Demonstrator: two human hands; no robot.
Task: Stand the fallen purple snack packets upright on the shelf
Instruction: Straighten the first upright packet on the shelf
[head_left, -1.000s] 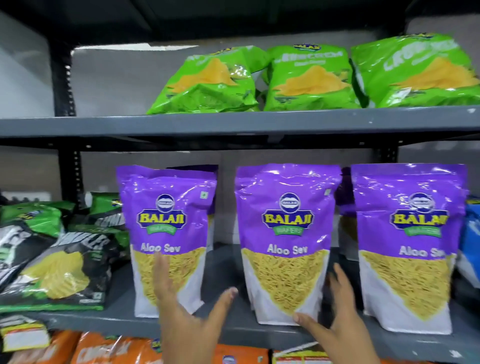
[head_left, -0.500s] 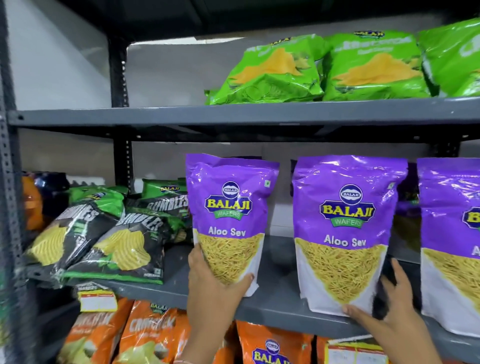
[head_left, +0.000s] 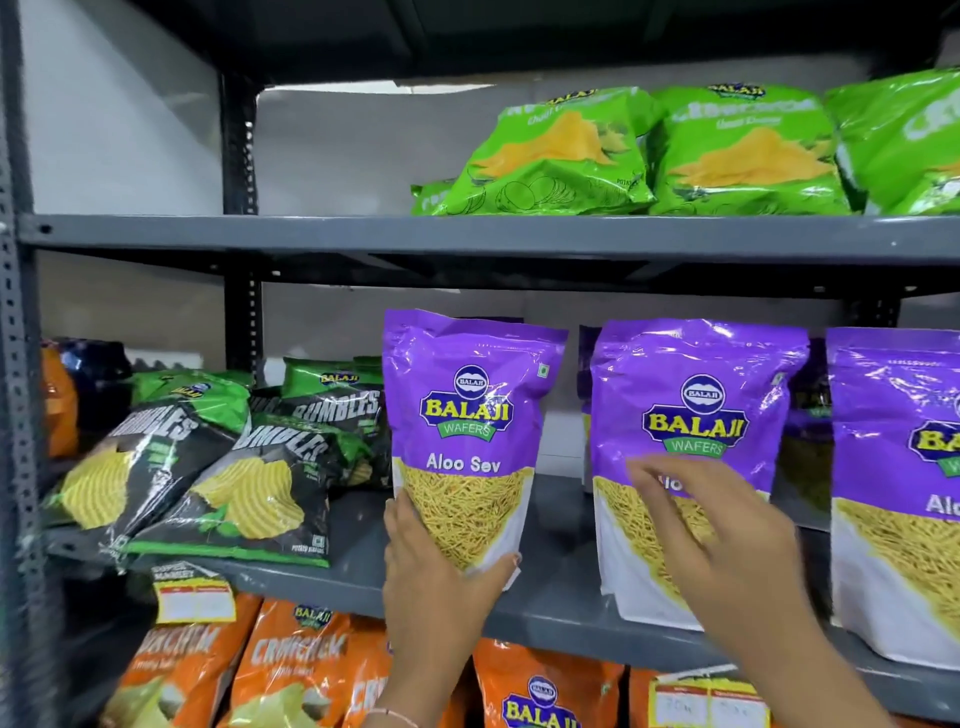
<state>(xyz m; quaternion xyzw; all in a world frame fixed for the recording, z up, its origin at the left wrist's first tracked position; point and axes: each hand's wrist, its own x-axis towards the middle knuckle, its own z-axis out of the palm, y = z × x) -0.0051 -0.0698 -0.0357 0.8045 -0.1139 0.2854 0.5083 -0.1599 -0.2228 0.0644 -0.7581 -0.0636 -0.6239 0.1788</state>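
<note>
Three purple Aloo Sev packets stand upright on the grey middle shelf (head_left: 561, 613). My left hand (head_left: 436, 582) grips the bottom of the left purple packet (head_left: 467, 415), thumb on its right lower corner, and the packet is raised a little off the shelf. My right hand (head_left: 727, 540) hovers with fingers spread in front of the middle purple packet (head_left: 696, 395), hiding its lower half. The right purple packet (head_left: 893, 467) is cut off by the frame edge. More purple packets stand behind these, mostly hidden.
Black and green Rumbles packets (head_left: 244, 488) lean in a pile on the shelf's left. Green chip bags (head_left: 649, 150) fill the shelf above. Orange packets (head_left: 291, 670) and price tags (head_left: 192, 597) sit below. A dark upright post (head_left: 18, 415) stands at far left.
My left hand has closed on the left purple packet's base and lifted it slightly. My right hand has left the middle packet's lower corner and risen in front of it.
</note>
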